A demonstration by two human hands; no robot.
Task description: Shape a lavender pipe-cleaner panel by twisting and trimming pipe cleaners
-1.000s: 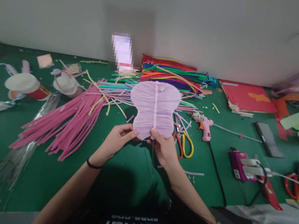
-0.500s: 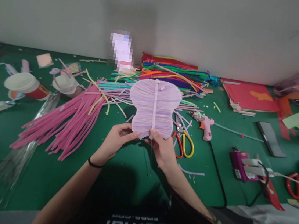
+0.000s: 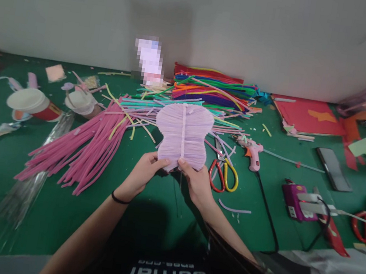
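Note:
Between my two hands is a pale lilac butterfly shape [image 3: 197, 132], built of rows of pipe cleaners with a strip down its middle. My left hand [image 3: 142, 172] pinches its lower left edge, thumb on top and fingers curled beneath. At the bottom end of the middle strip, my right hand [image 3: 198, 184] grips it the same way, thumb on the face. Thin wire ends hang below the shape near my right hand. The fingers under the shape are partly hidden. Just right of it lie scissors [image 3: 225, 175] with red and yellow handles.
Pink pipe cleaners [image 3: 82, 150] fan out at left beside clear strips and a paper cup [image 3: 29, 102]. Multicoloured pipe cleaners [image 3: 213, 89] are heaped at the back. To the right lie a pink glue gun [image 3: 253, 153], a phone [image 3: 333, 169], a purple power adapter [image 3: 298, 201] and red card [image 3: 308, 118].
The butterfly shape has shifted a little left and down and leans further back, still in both hands. The things on the table stay where they were.

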